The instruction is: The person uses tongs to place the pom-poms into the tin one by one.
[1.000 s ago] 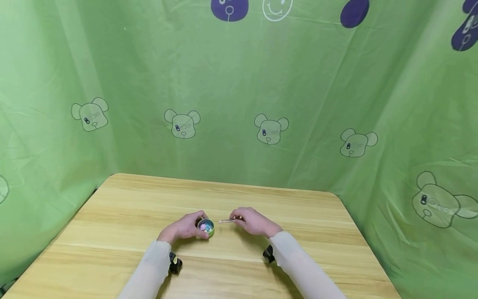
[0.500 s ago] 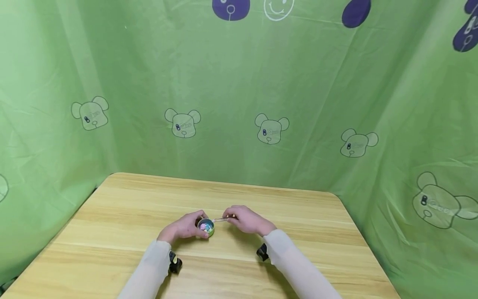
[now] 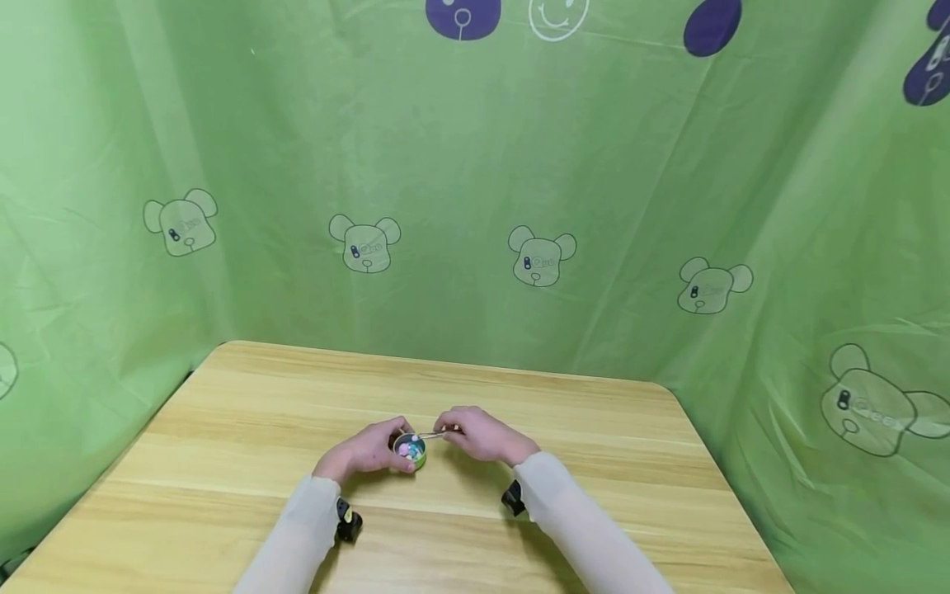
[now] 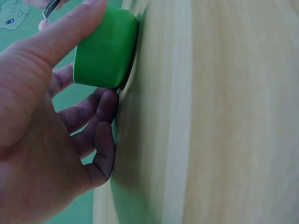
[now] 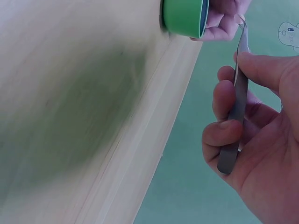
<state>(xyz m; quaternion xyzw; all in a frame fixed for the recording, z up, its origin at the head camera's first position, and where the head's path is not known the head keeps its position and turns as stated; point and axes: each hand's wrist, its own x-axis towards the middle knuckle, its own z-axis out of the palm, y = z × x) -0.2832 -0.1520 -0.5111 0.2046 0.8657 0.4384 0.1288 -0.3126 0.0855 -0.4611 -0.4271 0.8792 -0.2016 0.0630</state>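
My left hand (image 3: pixel 365 450) grips a small round green container (image 4: pixel 105 51), thumb on the near side and fingers around the far side. It stands upright on the table. Pink, blue and white small pieces (image 3: pixel 410 451) lie inside. My right hand (image 3: pixel 482 435) pinches silver bent-tip tweezers (image 5: pixel 240 98) between thumb and fingers, the handle lying along the palm. At their tip a small pale pink piece (image 3: pixel 416 438) shows, over the container's opening in the head view. In the right wrist view the container (image 5: pixel 183 17) hides its own contents.
The wooden table (image 3: pixel 460 528) runs beneath both hands, its far edge meeting a green curtain (image 3: pixel 445 313) printed with bear heads. Each wrist carries a black camera (image 3: pixel 349 525) below a pale sleeve (image 3: pixel 293 536).
My right hand has moved left with the tweezers, bringing their tip and the pale piece from right of the container to over its opening. The left hand and container have stayed put.
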